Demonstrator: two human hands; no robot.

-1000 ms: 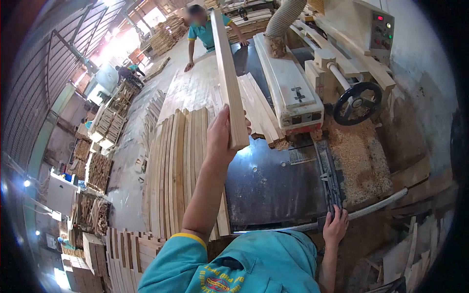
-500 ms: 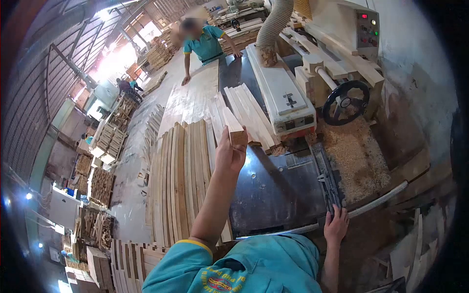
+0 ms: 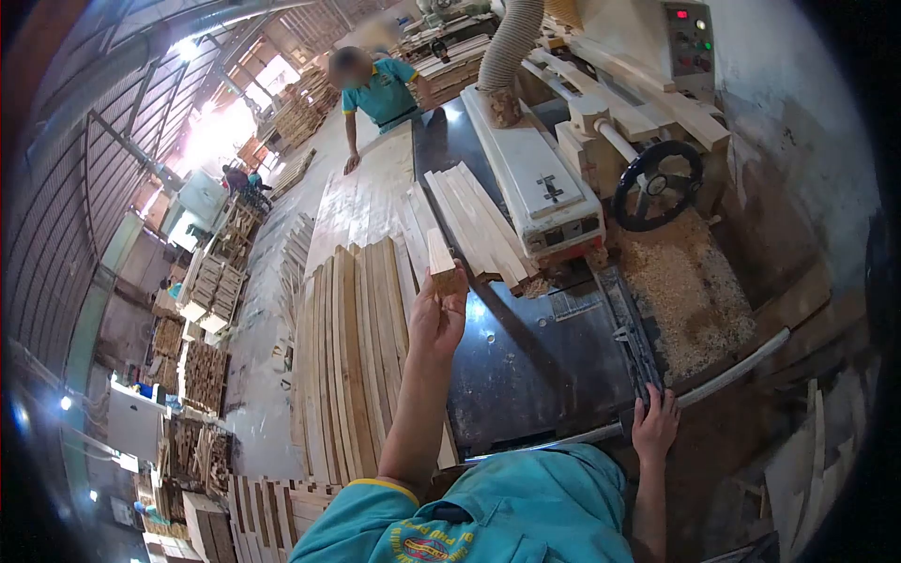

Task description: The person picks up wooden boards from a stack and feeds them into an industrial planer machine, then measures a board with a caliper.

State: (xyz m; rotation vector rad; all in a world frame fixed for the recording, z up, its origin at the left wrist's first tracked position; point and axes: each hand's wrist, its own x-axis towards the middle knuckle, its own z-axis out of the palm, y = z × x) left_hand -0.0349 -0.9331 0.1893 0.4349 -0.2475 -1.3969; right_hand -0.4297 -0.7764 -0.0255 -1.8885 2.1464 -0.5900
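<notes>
My left hand (image 3: 439,317) is raised over the machine's dark metal table, fingers closed around the near end of a pale wooden strip (image 3: 439,251). The strip points away from me, toward other strips. My right hand (image 3: 655,427) lies at the near end of a black metal guide fence (image 3: 634,345), fingers stretched out and touching it. Beside my left forearm is a row of long wooden strips (image 3: 349,357). Several planed strips (image 3: 479,220) lie next to the white machine housing (image 3: 540,188).
A black handwheel (image 3: 659,186) stands at the right above a heap of sawdust (image 3: 694,291). A ribbed dust hose (image 3: 511,47) rises from the housing. Across the table a co-worker (image 3: 380,94) leans on the wooden surface (image 3: 361,192). Stacked lumber (image 3: 202,375) lines the left side.
My left hand and its strip have shifted slightly left and lower, and the strip appears turned. My right hand stays at the fence. The co-worker's arm nearer the machine has drawn back.
</notes>
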